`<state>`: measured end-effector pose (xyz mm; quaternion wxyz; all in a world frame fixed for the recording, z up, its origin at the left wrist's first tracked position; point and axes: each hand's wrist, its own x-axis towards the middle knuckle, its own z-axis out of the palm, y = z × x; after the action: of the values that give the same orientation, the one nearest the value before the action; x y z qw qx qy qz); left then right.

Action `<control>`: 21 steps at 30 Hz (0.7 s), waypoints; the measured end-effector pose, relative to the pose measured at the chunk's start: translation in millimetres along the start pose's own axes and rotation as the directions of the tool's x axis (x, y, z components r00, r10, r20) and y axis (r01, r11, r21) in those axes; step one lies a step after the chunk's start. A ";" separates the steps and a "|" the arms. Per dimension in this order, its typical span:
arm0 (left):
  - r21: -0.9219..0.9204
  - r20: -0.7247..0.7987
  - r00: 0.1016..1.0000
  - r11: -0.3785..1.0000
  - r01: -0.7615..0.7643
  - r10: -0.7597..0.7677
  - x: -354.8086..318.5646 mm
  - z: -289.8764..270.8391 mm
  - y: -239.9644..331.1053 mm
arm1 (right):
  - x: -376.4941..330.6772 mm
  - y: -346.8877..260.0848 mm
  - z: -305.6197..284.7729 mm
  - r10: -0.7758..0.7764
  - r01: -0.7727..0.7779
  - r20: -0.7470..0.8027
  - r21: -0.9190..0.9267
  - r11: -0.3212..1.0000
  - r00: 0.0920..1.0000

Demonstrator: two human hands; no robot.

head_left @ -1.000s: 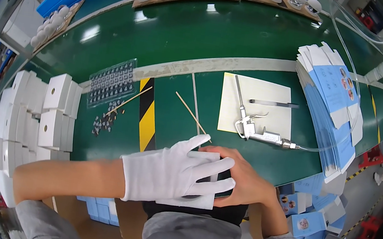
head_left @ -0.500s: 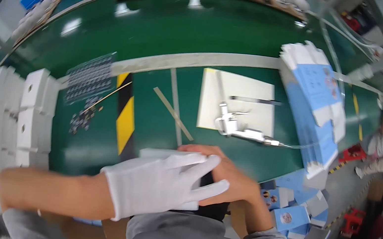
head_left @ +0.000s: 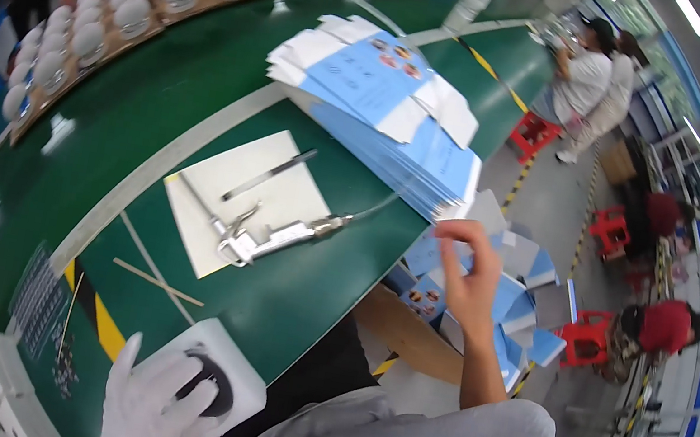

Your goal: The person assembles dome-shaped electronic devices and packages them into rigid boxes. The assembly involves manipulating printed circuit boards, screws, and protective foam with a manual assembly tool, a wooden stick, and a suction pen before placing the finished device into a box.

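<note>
My left hand [head_left: 161, 399], in a white glove, is on a white rounded-square piece [head_left: 243, 375] at the table's near edge. Its fingers lie across the top, over a dark round part [head_left: 215, 388]; the glove hides much of the near side. My bare right hand [head_left: 473, 279] is raised off to the right, beside the blue and white cartons [head_left: 426, 290] below the table edge. Its thumb and forefinger are curved with a gap between them, and nothing shows in it.
A silver air gun [head_left: 264, 241] and a pen [head_left: 270, 174] lie on a pale pad [head_left: 208, 187]. Behind them is a stack of flat blue and white cartons [head_left: 373, 76]. White domes [head_left: 130, 14] stand in rows at far left. People sit near red stools [head_left: 532, 136] at right.
The view has swung to the right. My right hand has left the white piece and moved out to the right over the cartons, while my gloved left hand stays on the piece.
</note>
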<state>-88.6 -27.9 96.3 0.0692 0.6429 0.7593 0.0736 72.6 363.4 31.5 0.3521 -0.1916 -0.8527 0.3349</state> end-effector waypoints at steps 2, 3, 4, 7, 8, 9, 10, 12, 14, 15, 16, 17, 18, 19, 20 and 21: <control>-0.069 -0.245 0.968 0.997 0.043 -0.058 3.3 9.9 0.5 | -26.9 60.4 -39.0 0.159 -0.197 -0.212 -0.169 0.966 0.964; -0.077 -0.242 0.970 0.997 0.020 -0.038 5.3 14.7 4.0 | -43.8 98.9 -54.6 0.168 -0.212 -0.226 -0.184 0.960 0.959; -0.178 -0.285 0.942 0.976 0.126 -0.174 8.2 19.4 11.1 | -60.7 137.3 -72.7 0.315 -0.369 -0.273 -0.177 0.913 0.909; -0.304 -0.365 0.861 0.920 0.249 -0.354 12.7 38.0 20.5 | -76.1 178.8 -74.2 0.450 -0.507 -0.272 -0.198 0.839 0.851; -0.410 -0.379 0.828 0.877 0.251 -0.414 8.8 47.6 22.8 | -75.7 188.5 -67.3 0.443 -0.492 -0.234 -0.235 0.838 0.866; -0.504 -0.384 0.787 0.824 0.259 -0.483 1.7 54.7 24.0 | -73.5 201.2 -54.3 0.448 -0.486 -0.203 -0.223 0.845 0.871; -0.416 -0.307 0.819 0.842 0.343 -0.485 -3.5 56.2 20.7 | -67.9 213.7 -43.6 0.221 -0.286 -0.194 -0.432 0.856 0.956; -0.472 -0.384 0.786 0.834 0.285 -0.485 4.4 62.2 23.4 | -67.1 231.2 -42.3 0.019 -0.069 -0.084 -0.651 0.756 0.996; -0.522 -0.438 0.758 0.823 0.224 -0.484 8.4 68.1 20.9 | -76.1 273.3 -66.4 -0.136 0.059 -0.077 -0.623 0.780 0.988; -0.533 -0.453 0.751 0.821 0.203 -0.480 3.7 78.0 17.6 | -77.6 286.8 -81.7 -0.096 0.046 -0.040 -0.661 0.749 0.995; -0.507 -0.492 0.742 0.843 0.181 -0.456 2.8 80.9 15.3 | -81.9 285.4 -86.1 -0.038 -0.061 -0.136 -0.654 0.754 0.990; -0.528 -0.507 0.693 0.820 0.220 -0.512 0.4 77.8 20.3 | -83.1 285.9 -101.2 0.164 -0.267 -0.232 -0.545 0.795 0.959; -0.552 -0.555 0.643 0.812 0.191 -0.528 -1.1 79.8 22.3 | -85.5 301.9 -136.3 0.007 -0.203 -0.290 -0.654 0.729 0.957; -0.567 -0.598 0.589 0.806 0.169 -0.544 -5.6 80.6 24.4 | -86.3 309.7 -177.1 0.137 -0.323 -0.340 -0.585 0.744 0.930; -0.576 -0.525 0.614 0.777 0.253 -0.589 -11.5 69.2 27.1 | -85.4 290.0 -200.7 0.136 -0.326 -0.342 -0.592 0.737 0.930; -0.559 -0.524 0.622 0.786 0.263 -0.581 -8.3 67.3 29.7 | -81.8 245.0 -213.7 0.241 -0.461 -0.477 -0.422 0.781 0.845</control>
<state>-45.1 -29.7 36.4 -0.0544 0.3361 0.8273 0.4468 306.2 582.6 -67.3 0.3817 -0.5024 -0.7685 0.1059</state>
